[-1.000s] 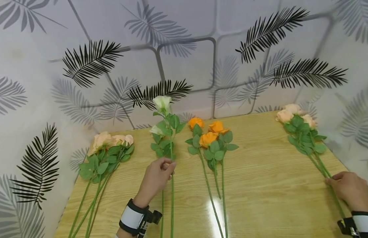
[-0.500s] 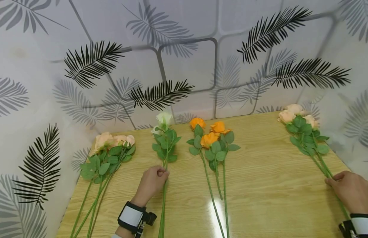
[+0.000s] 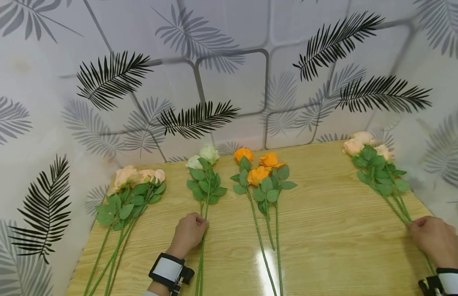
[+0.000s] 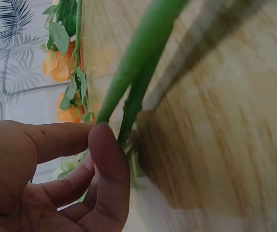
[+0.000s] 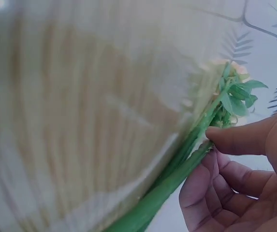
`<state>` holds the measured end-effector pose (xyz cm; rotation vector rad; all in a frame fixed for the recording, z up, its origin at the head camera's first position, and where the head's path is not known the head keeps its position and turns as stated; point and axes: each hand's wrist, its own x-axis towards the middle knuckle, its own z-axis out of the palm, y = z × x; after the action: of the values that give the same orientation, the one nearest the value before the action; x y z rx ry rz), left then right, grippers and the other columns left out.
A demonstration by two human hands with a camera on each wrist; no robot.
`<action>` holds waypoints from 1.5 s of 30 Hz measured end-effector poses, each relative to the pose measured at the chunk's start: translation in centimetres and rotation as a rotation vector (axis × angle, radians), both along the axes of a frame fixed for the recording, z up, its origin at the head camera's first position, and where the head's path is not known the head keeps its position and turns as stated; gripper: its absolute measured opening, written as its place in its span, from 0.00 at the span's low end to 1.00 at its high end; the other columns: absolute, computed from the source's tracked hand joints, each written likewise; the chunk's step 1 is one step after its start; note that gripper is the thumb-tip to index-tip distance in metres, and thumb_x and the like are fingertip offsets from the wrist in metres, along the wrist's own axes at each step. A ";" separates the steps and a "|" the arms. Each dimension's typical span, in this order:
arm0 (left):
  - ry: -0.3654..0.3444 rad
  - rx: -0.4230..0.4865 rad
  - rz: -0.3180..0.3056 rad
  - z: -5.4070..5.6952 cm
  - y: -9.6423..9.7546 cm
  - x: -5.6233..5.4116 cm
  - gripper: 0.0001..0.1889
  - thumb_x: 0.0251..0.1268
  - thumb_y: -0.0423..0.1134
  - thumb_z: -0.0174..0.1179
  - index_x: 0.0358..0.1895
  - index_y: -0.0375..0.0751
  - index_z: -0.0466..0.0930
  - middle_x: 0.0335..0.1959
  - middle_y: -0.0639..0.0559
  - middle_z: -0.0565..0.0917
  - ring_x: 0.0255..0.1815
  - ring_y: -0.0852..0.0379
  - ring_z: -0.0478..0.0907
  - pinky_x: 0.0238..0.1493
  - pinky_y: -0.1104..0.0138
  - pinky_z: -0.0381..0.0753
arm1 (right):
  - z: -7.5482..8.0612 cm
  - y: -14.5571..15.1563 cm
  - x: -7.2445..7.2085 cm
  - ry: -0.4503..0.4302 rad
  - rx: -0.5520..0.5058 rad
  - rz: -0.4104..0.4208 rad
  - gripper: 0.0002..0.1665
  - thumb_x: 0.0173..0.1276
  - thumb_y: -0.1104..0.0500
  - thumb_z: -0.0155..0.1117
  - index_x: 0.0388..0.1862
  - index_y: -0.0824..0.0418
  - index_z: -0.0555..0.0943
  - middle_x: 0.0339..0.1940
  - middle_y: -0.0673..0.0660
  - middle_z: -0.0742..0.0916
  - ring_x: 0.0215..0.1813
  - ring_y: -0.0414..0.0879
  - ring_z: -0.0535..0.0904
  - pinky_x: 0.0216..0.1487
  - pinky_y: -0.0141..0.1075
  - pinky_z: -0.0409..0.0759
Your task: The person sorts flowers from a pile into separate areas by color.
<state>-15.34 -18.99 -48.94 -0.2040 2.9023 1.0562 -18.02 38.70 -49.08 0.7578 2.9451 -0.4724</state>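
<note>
Two white-green roses (image 3: 209, 153) lie side by side on the wooden table, left of centre. My left hand (image 3: 189, 233) pinches a green stem (image 4: 140, 53) of theirs between thumb and fingers; a second stem runs right beside it. At the table's right edge lie several pale peach roses (image 3: 353, 146) with green leaves. My right hand (image 3: 436, 239) pinches a stem (image 5: 172, 186) of theirs between thumb and fingertips, close to the tabletop. Other stems of that bunch run alongside.
Several orange roses (image 3: 259, 175) lie mid-table, right of the white ones. Another bunch of peach roses (image 3: 126, 176) lies at the left. Leaf-patterned covering (image 3: 229, 82) rises behind the wooden table (image 3: 325, 197).
My left hand has lowered the raised white rose onto the table beside the other white one and moved slightly nearer to me. My right hand has stayed nearly still on its stem.
</note>
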 end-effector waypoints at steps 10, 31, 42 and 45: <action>0.013 -0.022 0.014 -0.5 -0.1 -0.1 0.08 0.68 0.37 0.63 0.35 0.35 0.83 0.29 0.46 0.84 0.26 0.56 0.78 0.25 0.65 0.76 | 0.6 -0.5 0.4 0.151 -0.068 -0.011 0.18 0.71 0.62 0.57 0.46 0.79 0.78 0.43 0.76 0.83 0.46 0.72 0.76 0.44 0.59 0.73; 0.021 -0.014 0.083 -0.3 0.6 -0.2 0.09 0.67 0.37 0.64 0.41 0.33 0.81 0.31 0.44 0.85 0.26 0.54 0.79 0.24 0.64 0.76 | 5.1 -4.2 1.0 0.229 -0.160 0.065 0.25 0.79 0.55 0.53 0.55 0.79 0.76 0.50 0.77 0.83 0.43 0.70 0.81 0.35 0.53 0.77; 0.019 -0.003 0.070 0.0 0.7 -0.3 0.11 0.67 0.40 0.65 0.42 0.35 0.81 0.33 0.45 0.85 0.28 0.54 0.81 0.25 0.63 0.77 | 5.2 -5.4 2.1 0.242 -0.220 0.137 0.23 0.79 0.54 0.55 0.53 0.77 0.78 0.46 0.76 0.85 0.37 0.64 0.83 0.32 0.50 0.78; 0.026 0.004 0.078 0.2 0.8 -0.2 0.12 0.68 0.42 0.64 0.44 0.36 0.81 0.33 0.46 0.85 0.28 0.54 0.80 0.26 0.63 0.76 | 5.4 -5.9 2.2 0.258 -0.242 0.172 0.25 0.80 0.53 0.55 0.54 0.78 0.77 0.47 0.76 0.85 0.30 0.54 0.84 0.29 0.45 0.80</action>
<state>-15.56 -18.16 -48.70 -0.3079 2.9368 1.0843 -15.82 32.80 -43.72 0.4417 3.0636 -0.9545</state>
